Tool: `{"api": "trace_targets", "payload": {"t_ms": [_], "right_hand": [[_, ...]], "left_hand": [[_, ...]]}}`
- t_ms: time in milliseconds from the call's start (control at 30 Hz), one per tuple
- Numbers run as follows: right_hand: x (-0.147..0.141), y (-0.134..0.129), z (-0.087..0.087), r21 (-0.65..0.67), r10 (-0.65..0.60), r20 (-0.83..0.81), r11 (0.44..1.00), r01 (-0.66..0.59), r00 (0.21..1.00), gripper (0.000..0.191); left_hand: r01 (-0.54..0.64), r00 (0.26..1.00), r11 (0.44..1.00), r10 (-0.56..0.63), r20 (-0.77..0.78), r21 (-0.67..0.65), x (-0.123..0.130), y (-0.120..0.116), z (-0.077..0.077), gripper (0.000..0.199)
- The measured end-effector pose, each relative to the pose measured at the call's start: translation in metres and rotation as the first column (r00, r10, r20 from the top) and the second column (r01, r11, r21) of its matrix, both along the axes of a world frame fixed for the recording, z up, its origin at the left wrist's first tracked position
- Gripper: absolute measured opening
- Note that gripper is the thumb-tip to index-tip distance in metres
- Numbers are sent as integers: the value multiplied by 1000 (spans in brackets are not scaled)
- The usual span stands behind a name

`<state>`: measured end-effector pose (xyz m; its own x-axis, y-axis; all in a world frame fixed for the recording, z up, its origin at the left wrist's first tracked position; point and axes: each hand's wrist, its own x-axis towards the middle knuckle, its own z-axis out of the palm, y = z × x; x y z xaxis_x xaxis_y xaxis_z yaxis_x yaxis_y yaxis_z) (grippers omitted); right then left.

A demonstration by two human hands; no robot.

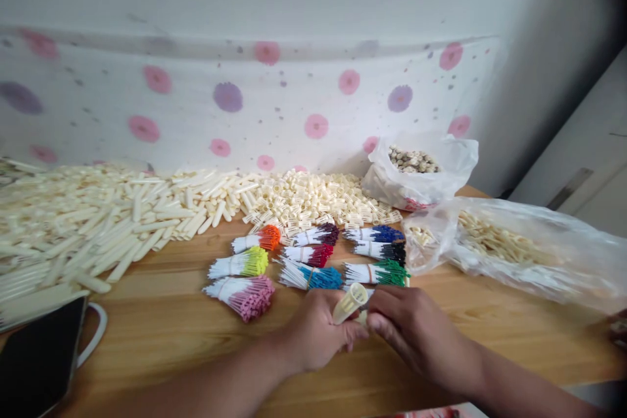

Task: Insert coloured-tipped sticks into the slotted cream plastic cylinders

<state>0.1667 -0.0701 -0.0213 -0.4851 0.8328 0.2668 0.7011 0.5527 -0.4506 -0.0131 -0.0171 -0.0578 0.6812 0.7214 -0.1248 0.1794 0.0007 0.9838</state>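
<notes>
My left hand [318, 333] is wrapped round a cream plastic tube [349, 304], whose round open end faces up and to the right. Close beside it, my right hand [416, 330] has its fingers pinched together near a small pale piece [362, 317]; what it grips is mostly hidden. Just beyond my hands lie banded bundles of thin white sticks with coloured ends, among them a pink bundle [245, 294], a yellow bundle [240, 262], a blue bundle [311, 275] and a green bundle [377, 272].
Long cream tubes [147, 209] are heaped at the left, short cream pieces [313, 199] at the back. A bag of small parts [416, 173] and a long clear bag [514, 245] stand right. A black device [42, 356] lies front left. Something dark shows at the right edge.
</notes>
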Motion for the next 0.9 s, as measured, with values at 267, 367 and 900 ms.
{"api": "trace_targets", "payload": {"t_ms": [267,367,900], "right_hand": [[-5,1,-1,39,-102,59,994,100,993,25],[-8,1,1,55,-89,52,995,86,995,21],[-8,-4,-3,63,-154,93,987,149,984,25]], "left_hand": [[-7,1000,1000,7,17,-5,0,2,1,35],[-18,1000,1000,18,22,-2,0,2,-1,30],[-27,999,998,29,33,-55,0,0,1,27]]}}
